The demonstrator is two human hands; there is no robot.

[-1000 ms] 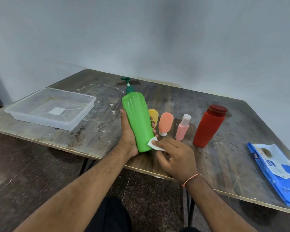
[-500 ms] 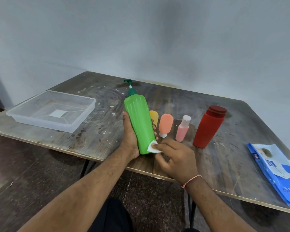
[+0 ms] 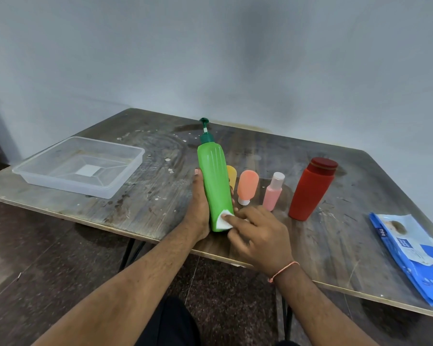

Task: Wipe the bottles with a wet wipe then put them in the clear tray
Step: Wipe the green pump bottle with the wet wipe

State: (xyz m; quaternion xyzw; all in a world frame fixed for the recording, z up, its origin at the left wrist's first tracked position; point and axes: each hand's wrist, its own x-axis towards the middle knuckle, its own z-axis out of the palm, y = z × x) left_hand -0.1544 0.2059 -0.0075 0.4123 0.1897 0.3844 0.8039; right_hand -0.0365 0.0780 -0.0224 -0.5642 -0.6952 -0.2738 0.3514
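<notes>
Soft, even indoor light, moderately bright, no hard glare. Wall (image 3: 260,58) shows broad grey gradients, darker vertical band near centre, dim at left edge. Faint sheen on table (image 3: 335,245) top around far middle. Short soft shadows behind red bottle (image 3: 310,191) and under clear tray (image 3: 125,176). Floor below table dark, low detail. Wide-angle distortion: table edges bow, forearms stretch toward lower corners. Focus acceptable at centre; slight softness on blue wipes pack (image 3: 415,255) at right edge.
</notes>
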